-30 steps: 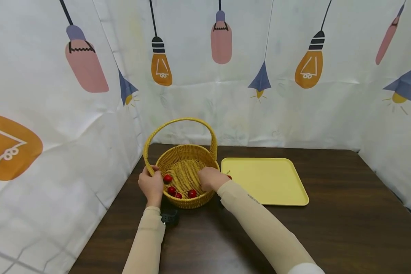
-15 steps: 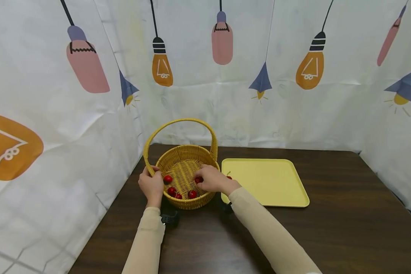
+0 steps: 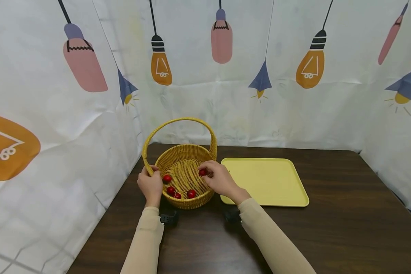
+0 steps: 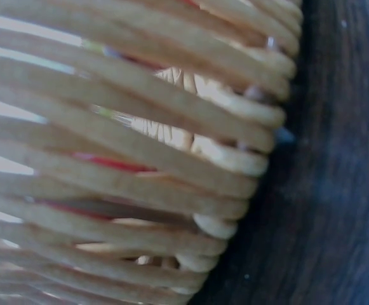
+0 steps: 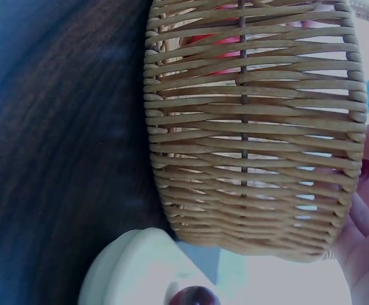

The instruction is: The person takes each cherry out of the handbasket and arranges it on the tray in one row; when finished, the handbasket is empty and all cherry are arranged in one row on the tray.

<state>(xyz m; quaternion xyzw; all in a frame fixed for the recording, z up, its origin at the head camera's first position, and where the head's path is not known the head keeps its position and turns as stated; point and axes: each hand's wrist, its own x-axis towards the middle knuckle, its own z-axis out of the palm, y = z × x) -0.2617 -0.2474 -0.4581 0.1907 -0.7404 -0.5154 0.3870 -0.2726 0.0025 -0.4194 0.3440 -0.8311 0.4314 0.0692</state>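
A yellow woven basket [image 3: 183, 152] with a tall handle stands on the dark table; several red cherries [image 3: 191, 194] lie in its near and left part. My left hand [image 3: 151, 187] grips the basket's left side at the foot of the handle. Over the basket's right rim, my right hand [image 3: 220, 179] pinches one cherry [image 3: 203, 172] between thumb and fingers. Wicker side wall [image 4: 140, 165] fills much of the left wrist view. In the right wrist view, the fingers [image 5: 368, 254] show beyond the basket's rim, beside the wicker [image 5: 254, 140].
A yellow tray [image 3: 267, 182] lies right of the basket, close to its rim. The right wrist view shows a dark red cherry [image 5: 194, 297] at the tray's corner [image 5: 140, 273]. A white printed curtain [image 3: 191, 102] hangs behind and on both sides of the table [image 3: 346, 213].
My right hand has risen from inside the basket toward its right rim, bringing a cherry up with it. My left hand stays on the basket's side.
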